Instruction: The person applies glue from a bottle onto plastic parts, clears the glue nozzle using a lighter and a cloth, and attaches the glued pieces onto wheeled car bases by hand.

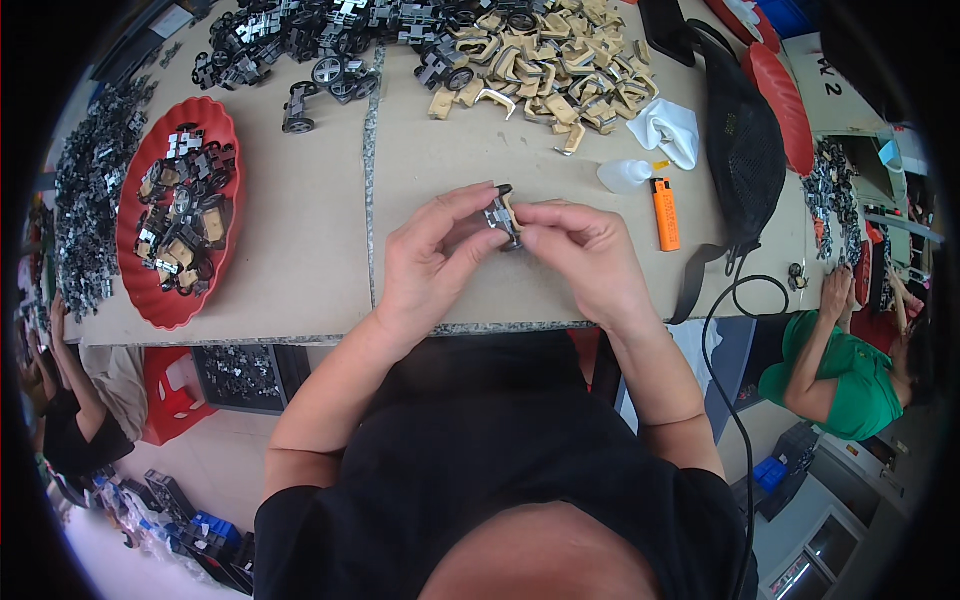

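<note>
In front of my chest, above the table edge, I hold a small black and silver toy car chassis [501, 216]. My left hand [432, 250] is closed, its thumb and fingers gripping the chassis from the left. From the other side, my right hand [590, 255] pinches at the chassis, its thumb and index finger pressed against a tan plastic part [515, 207] along its right edge. The fingertips cover most of that tan part. A heap of similar tan plastic parts [560, 65] lies beyond my hands, beside a pile of black wheeled chassis [300, 30].
At left stands a red scalloped tray [132, 235] of assembled pieces. A white dropper bottle [624, 177], orange lighter [665, 215], white cloth [668, 130] and black mesh bag [740, 150] lie at right. A cable [735, 400] hangs over the edge. People sit at both sides.
</note>
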Demonstrator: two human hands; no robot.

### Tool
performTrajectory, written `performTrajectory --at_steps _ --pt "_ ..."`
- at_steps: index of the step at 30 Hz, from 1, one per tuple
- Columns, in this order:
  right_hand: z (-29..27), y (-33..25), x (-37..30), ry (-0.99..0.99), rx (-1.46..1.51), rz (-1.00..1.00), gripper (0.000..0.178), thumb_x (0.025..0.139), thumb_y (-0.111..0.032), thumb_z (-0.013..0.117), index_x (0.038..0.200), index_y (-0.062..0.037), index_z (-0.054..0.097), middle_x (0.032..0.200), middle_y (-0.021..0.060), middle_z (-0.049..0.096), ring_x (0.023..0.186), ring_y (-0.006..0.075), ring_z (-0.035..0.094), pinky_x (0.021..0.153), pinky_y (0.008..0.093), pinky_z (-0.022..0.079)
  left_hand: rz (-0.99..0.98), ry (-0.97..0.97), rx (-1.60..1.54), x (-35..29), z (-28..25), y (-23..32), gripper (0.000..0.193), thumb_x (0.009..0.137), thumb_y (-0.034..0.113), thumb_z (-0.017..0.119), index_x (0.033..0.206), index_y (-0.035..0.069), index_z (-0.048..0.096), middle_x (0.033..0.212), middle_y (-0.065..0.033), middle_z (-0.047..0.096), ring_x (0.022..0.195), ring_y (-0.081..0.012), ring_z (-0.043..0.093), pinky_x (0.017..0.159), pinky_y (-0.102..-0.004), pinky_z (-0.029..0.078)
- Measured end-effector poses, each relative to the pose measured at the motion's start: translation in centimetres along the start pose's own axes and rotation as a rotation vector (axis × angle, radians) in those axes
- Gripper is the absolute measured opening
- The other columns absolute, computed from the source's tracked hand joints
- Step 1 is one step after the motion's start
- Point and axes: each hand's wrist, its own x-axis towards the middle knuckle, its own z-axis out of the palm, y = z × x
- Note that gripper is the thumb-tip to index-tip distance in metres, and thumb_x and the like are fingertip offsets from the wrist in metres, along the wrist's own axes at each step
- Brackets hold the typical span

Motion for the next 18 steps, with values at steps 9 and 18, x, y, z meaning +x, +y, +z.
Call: performTrajectory --at_steps 9,18 --pt "-0.2 0.7 -0.2 -0.061 -0.483 -0.328 0.033 0.068 0.007 0.064 0.100 0.0040 0.058 0.102 0.0122 0.054 0.094 0.0166 0.053 0.081 0.0265 0.043 0.010 -0.108 -0.062 0.3 -0.9 0.0 0.033 0.073 -0.009 0.060 0.103 -0.001 0.051 0.115 -0.0122 0.043 0.091 -0.0186 0.057 0.077 -0.0270 0.051" --pt "-1.6 0.3 0.0 -0.237 -0.651 -0.479 0.028 0.065 0.002 0.067 0.092 0.0005 0.058 0.096 0.0103 0.058 0.091 0.0187 0.056 0.080 0.0287 0.044 0.204 -0.555 0.894 3.4 -1.9 4.9 0.026 0.065 0.010 0.067 0.087 0.005 0.054 0.078 -0.0074 0.055 0.069 -0.0232 0.056 0.055 -0.0314 0.045"
